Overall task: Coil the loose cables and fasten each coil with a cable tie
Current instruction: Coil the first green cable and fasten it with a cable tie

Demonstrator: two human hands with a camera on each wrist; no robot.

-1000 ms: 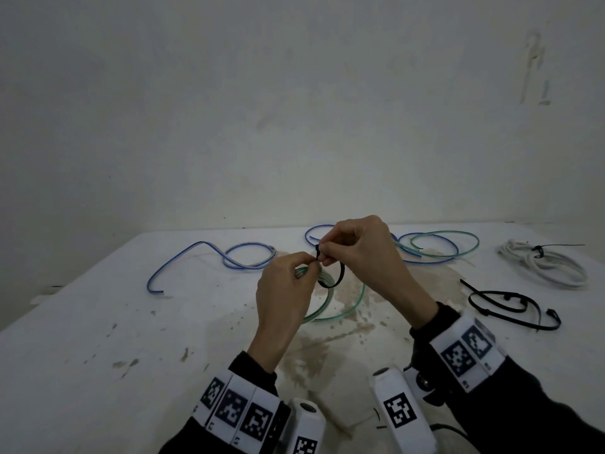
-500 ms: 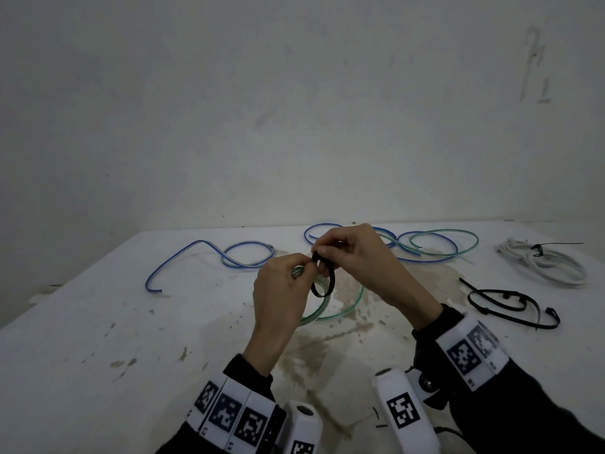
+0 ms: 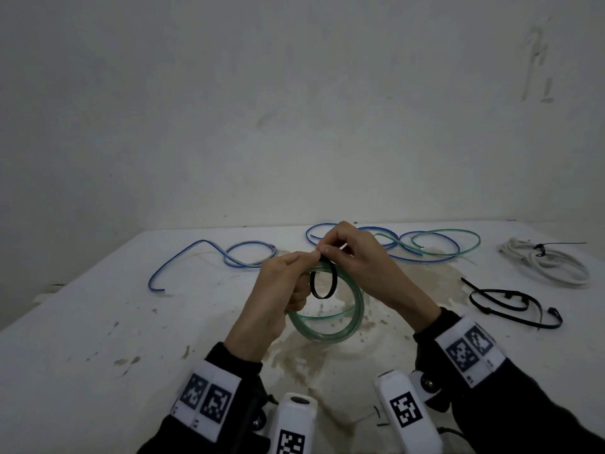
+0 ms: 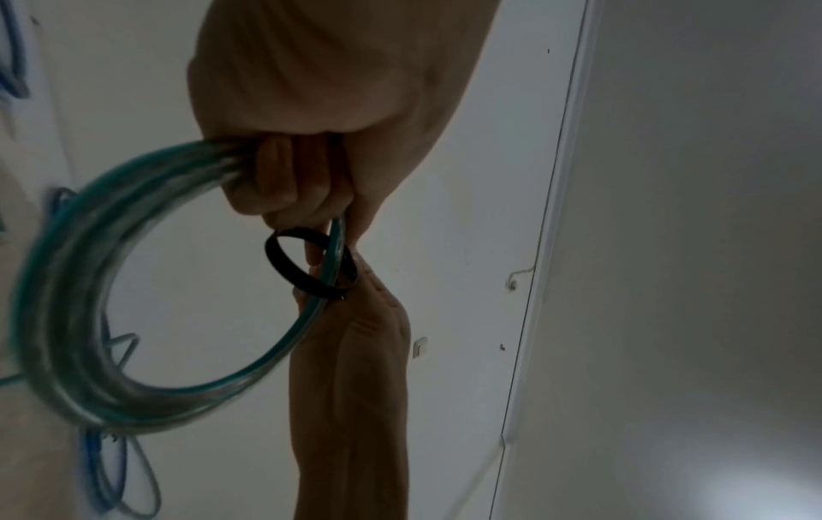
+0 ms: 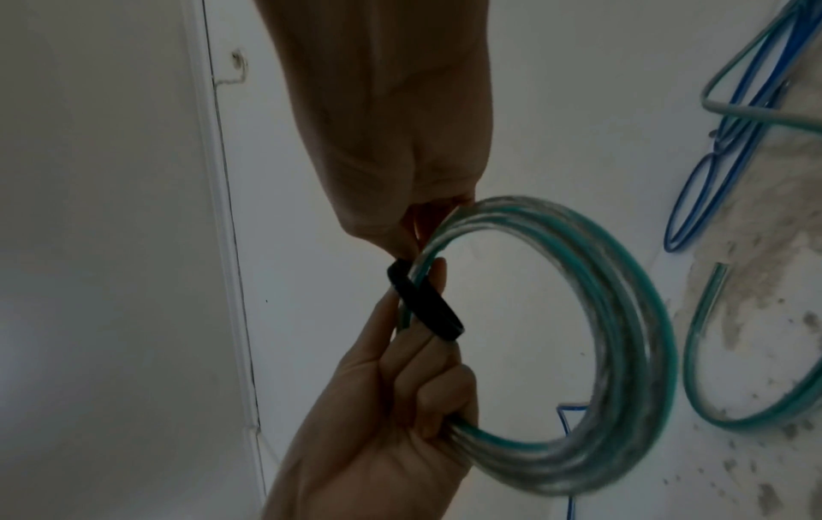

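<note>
Left hand (image 3: 278,290) grips green coil (image 3: 330,329) above desk (image 3: 98,339) centre; right hand (image 3: 357,257) pinches black cable tie (image 3: 322,283) looped round coil at 12 o'clock. Loose blue cables (image 3: 229,257) behind.

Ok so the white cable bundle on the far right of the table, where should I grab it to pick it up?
Grip the white cable bundle right beside its black tie, coming from above with the fingers closing across the strands. That is probably the firmest spot, since the tie gathers the loops there while they spread wider toward the other end. It lies flat on the table, so a top-down approach looks unobstructed.
</note>
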